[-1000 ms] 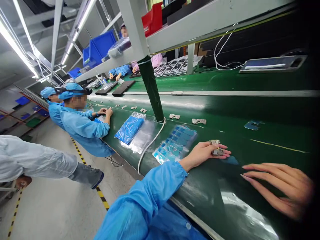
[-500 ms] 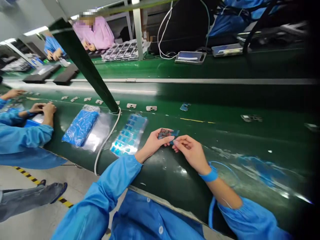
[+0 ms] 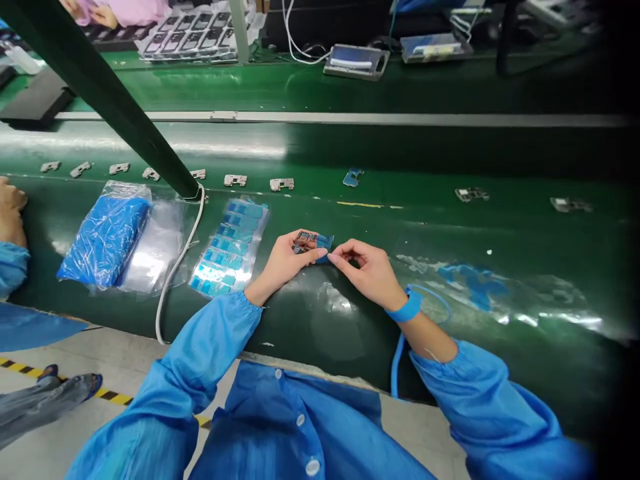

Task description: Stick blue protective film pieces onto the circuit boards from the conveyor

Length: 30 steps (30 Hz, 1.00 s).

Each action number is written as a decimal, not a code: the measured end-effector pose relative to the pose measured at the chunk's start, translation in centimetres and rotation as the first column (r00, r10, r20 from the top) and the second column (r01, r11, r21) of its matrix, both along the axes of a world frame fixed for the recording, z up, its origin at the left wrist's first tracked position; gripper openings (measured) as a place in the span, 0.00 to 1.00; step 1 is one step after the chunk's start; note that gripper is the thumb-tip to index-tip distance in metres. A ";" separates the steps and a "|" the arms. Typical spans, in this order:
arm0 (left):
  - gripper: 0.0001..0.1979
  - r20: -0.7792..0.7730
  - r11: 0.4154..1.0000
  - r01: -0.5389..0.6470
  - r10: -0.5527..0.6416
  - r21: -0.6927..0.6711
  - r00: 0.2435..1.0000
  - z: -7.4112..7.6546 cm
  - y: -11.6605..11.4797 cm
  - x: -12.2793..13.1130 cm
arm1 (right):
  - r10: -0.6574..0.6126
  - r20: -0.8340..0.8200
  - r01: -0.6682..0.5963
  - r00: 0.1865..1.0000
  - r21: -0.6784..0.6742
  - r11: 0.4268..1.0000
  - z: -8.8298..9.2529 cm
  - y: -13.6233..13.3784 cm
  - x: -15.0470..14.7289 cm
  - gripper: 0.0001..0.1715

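Taking the held board as the dial's centre, the left hand comes in from eight o'clock, clamped on the small circuit board above the green surface. The right hand, at four o'clock, has thumb and forefinger pinched on the near corner of the blue film at the board's three o'clock edge. A sheet of blue pieces lies at nine. The step looks like handling film against board; the next move seems to call for a steady left grip and fine fingertip control
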<state>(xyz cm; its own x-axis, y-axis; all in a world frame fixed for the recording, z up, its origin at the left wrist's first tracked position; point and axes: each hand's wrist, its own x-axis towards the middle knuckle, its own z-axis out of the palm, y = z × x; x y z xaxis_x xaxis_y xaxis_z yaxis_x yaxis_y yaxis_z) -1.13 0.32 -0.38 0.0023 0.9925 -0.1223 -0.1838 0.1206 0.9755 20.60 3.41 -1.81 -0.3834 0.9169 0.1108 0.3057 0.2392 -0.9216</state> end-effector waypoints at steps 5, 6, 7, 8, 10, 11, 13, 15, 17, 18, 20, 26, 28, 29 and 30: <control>0.24 0.277 0.986 0.009 0.038 -0.167 0.960 0.8 0.4 0.0 | -0.091 -0.106 0.083 0.990 -0.071 0.994 0.3 0.7 0.2 0.26; 0.24 0.338 0.977 0.026 0.047 -0.210 0.940 0.9 0.6 0.0 | -0.104 -0.147 0.088 0.984 -0.109 0.990 0.4 0.8 0.2 0.28; 0.23 0.389 0.970 0.045 0.052 -0.238 0.920 1.1 0.7 0.0 | -0.111 -0.180 0.086 0.977 -0.141 0.986 0.5 0.9 0.2 0.30; 0.22 0.427 0.966 0.062 0.054 -0.252 0.903 1.2 0.8 -0.1 | -0.115 -0.204 0.083 0.972 -0.162 0.983 0.6 1.0 0.1 0.31; 0.24 0.474 0.963 0.089 0.044 -0.254 0.879 1.3 0.7 -0.2 | -0.118 -0.231 0.077 0.966 -0.179 0.981 0.9 1.0 0.1 0.32; 0.26 0.484 0.964 0.099 0.035 -0.248 0.874 1.4 0.7 -0.2 | -0.118 -0.238 0.076 0.964 -0.179 0.981 1.0 1.0 0.1 0.32; 0.28 0.484 0.966 0.119 0.007 -0.228 0.875 1.4 0.6 -0.2 | -0.120 -0.243 0.080 0.962 -0.171 0.982 1.1 1.1 0.2 0.32; 0.26 0.478 0.968 0.141 -0.024 -0.209 0.878 1.5 0.5 -0.2 | -0.132 -0.242 0.094 0.961 -0.159 0.983 1.2 1.2 0.5 0.32; 0.23 0.481 0.964 0.176 -0.060 -0.200 0.875 1.4 0.5 -0.2 | -0.154 -0.246 0.120 0.957 -0.150 0.981 1.1 1.4 0.7 0.33; 0.21 0.485 0.960 0.196 -0.077 -0.199 0.871 1.3 0.5 -0.3 | -0.169 -0.252 0.136 0.953 -0.146 0.980 1.1 1.5 0.8 0.33; 0.20 0.492 0.953 0.233 -0.111 -0.195 0.864 1.2 0.5 -0.3 | -0.195 -0.273 0.162 0.942 -0.136 0.977 1.1 1.7 1.0 0.34; 0.26 0.454 0.957 0.272 -0.198 -0.103 0.869 1.5 -0.1 -0.2 | -0.210 -0.322 0.188 0.923 -0.099 0.977 1.7 1.9 1.2 0.35; 0.29 0.428 0.964 0.251 -0.191 -0.089 0.883 1.7 -0.3 -0.1 | -0.215 -0.325 0.193 0.921 -0.097 0.976 1.9 1.9 1.3 0.36; 0.30 0.416 0.967 0.241 -0.185 -0.087 0.890 1.9 -0.4 -0.1 | -0.217 -0.328 0.196 0.919 -0.096 0.976 2.1 1.9 1.3 0.35; 0.30 0.405 0.969 0.233 -0.180 -0.085 0.896 2.0 -0.4 -0.1 | -0.220 -0.331 0.200 0.918 -0.093 0.975 2.2 1.8 1.4 0.35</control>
